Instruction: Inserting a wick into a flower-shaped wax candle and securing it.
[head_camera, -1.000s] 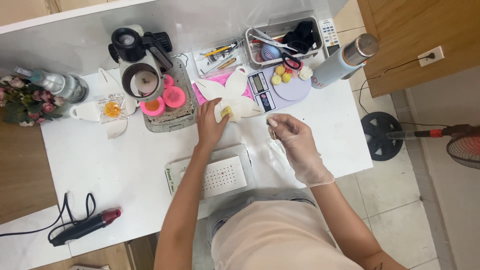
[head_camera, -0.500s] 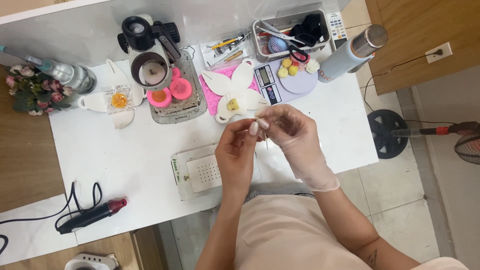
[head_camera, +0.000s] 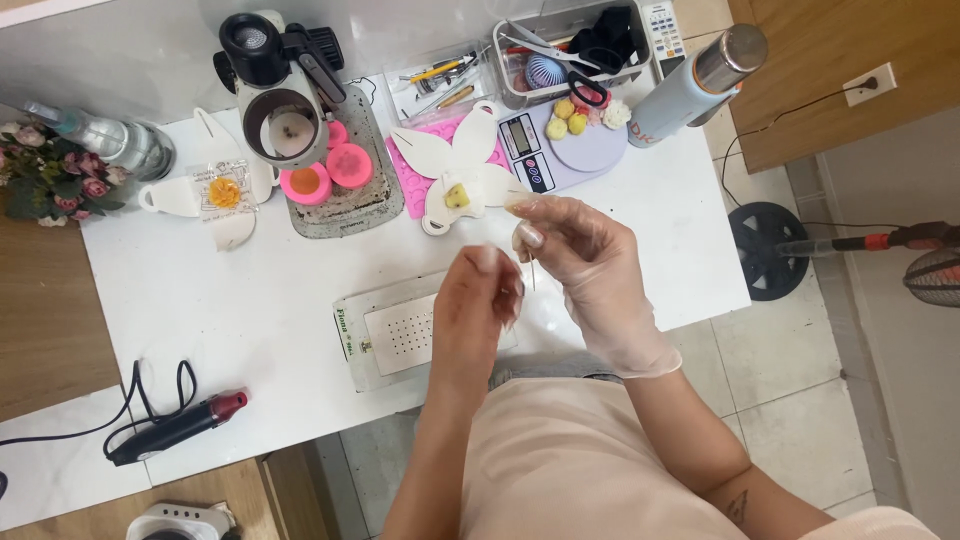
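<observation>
My right hand, in a thin clear glove, pinches a thin needle-like pin that points downward. My bare left hand is raised beside it, fingers curled toward the pin, just touching or nearly touching the right fingers; what it holds is too blurred to tell. Both hands hover over the front edge of the white table, above a flat white perforated device. Behind them lies a white petal-shaped piece with a yellow centre on a pink mat.
A black-and-white stand device stands over a tray with pink round moulds. A small scale, a tool box, a grey bottle, flowers and a heat gun lie around. A fan stands on the floor.
My left hand left the white petal piece and came to the right hand in front of me. Both hands now work close together on the pin.
</observation>
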